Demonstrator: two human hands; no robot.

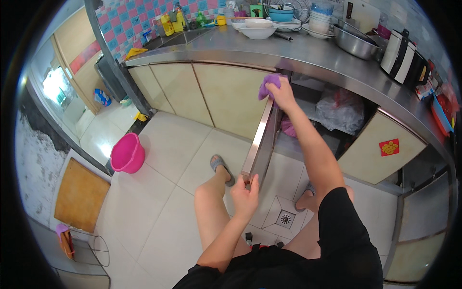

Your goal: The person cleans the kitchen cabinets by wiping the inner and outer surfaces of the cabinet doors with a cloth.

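A cabinet door [259,139] swings out from under the steel counter, its metal-trimmed top edge pointing back towards me. My left hand [245,197] grips the near corner of this door, thumb on one side and fingers on the other. At the far, hinge end, my right hand [282,94] holds a purple cloth [269,83] against the door's top. Behind the door the cabinet compartment stands exposed, with a clear plastic bag [341,107] on its shelf. Something purple [288,128] lies lower inside, partly hidden by my right arm.
Bowls [258,29], a steel basin [355,41] and an electric kettle [404,57] stand on the counter [231,45]. A pink plastic basin [128,153] sits on the floor at left. Between my feet is a floor drain [286,218]. A closed cabinet door [371,144] bears a red sticker.
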